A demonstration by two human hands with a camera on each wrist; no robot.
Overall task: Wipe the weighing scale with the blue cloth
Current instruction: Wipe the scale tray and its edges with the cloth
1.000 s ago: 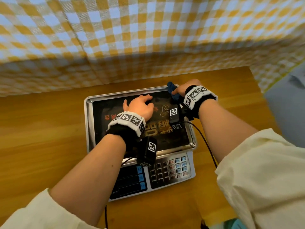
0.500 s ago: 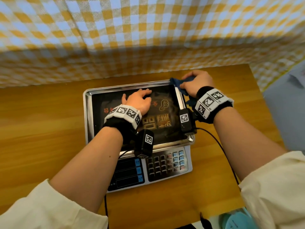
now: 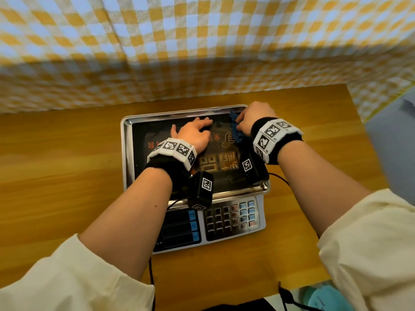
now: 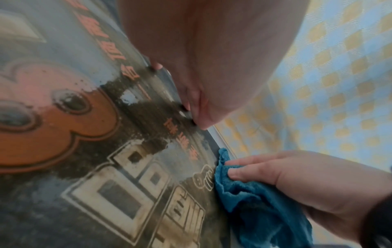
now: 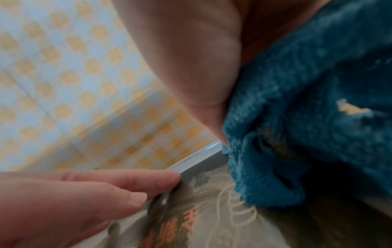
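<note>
The weighing scale sits mid-table, a steel tray with a dark printed sheet on its platform and a keypad at the front. My left hand lies flat on the sheet with fingers spread. My right hand grips the bunched blue cloth at the tray's far right corner; the left wrist view shows the right hand's fingers curled over the cloth. In the right wrist view the cloth fills the right side, beside the left hand's fingers.
The scale rests on a wooden table. A yellow-and-white checked fabric hangs behind the table's far edge. A black cable runs from the right wrist camera over the table. The table's right edge borders a grey floor.
My right hand with the cloth moved outward past the tray's right rim, then back leftward onto the platform's far right corner. The left hand has stayed flat on the sheet.
</note>
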